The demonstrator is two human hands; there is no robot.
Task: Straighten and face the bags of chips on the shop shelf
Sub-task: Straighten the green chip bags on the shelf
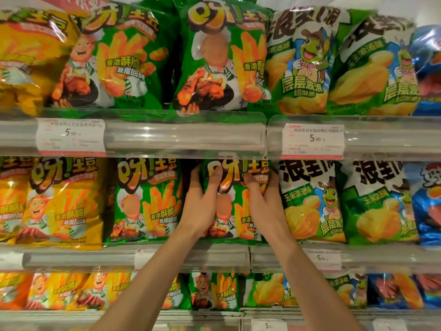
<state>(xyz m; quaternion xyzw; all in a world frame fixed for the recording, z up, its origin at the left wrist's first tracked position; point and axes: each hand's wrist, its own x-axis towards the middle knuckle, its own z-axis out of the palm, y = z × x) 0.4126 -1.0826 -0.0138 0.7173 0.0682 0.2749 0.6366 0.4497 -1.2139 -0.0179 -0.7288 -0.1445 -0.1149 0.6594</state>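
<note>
Both hands are on one green bag of chips (229, 201) standing at the front edge of the middle shelf (191, 255), between another green bag (145, 199) to its left and a green-and-white bag with a turtle mascot (310, 201) to its right. The left hand (201, 199) grips the bag's upper left side, thumb pressed on the printed front near the logo and the fingers (194, 174) curled round the edge and out of sight behind it; the right hand (262, 199) mirrors this on the upper right side, thumb on the front, fingers (272, 177) wrapped round the edge. So both sets of fingers are closed on the bag, not spread. Holding it high and on both sides makes sense for a soft, air-filled pack: that grip probably lets the person square the face to the aisle and seat the bottom seam behind the clear front lip of the shelf without crushing the contents. The bag looks about upright with its front facing out, its top close under the price rail of the upper shelf (186, 137). Neighbouring rows on all three shelves stand face-forward, some leaning slightly, so this row appears to be only one stage of the work. The main risk I would judge is nudging the tightly packed neighbours out of line.
</note>
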